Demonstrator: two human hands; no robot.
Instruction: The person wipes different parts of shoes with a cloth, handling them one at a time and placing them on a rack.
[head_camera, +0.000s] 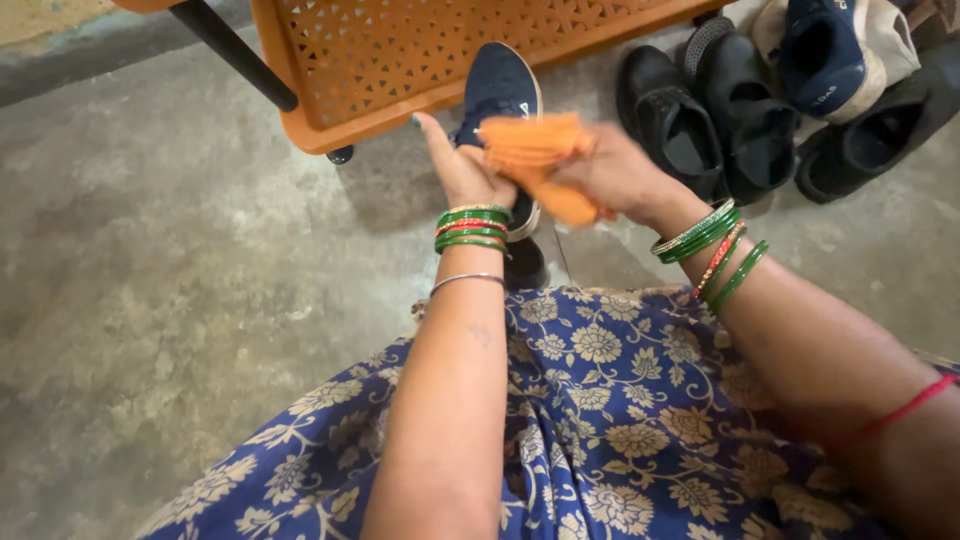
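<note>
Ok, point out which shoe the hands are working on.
The navy sneaker with the white sole, held by the left hand while the right hand presses an orange cloth on it. The other shoes lie untouched at right.

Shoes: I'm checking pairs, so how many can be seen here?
5. A navy sneaker held by the left hand; two black shoes side by side on the floor; a navy one top right; another black one far right. More may lie hidden.
</note>
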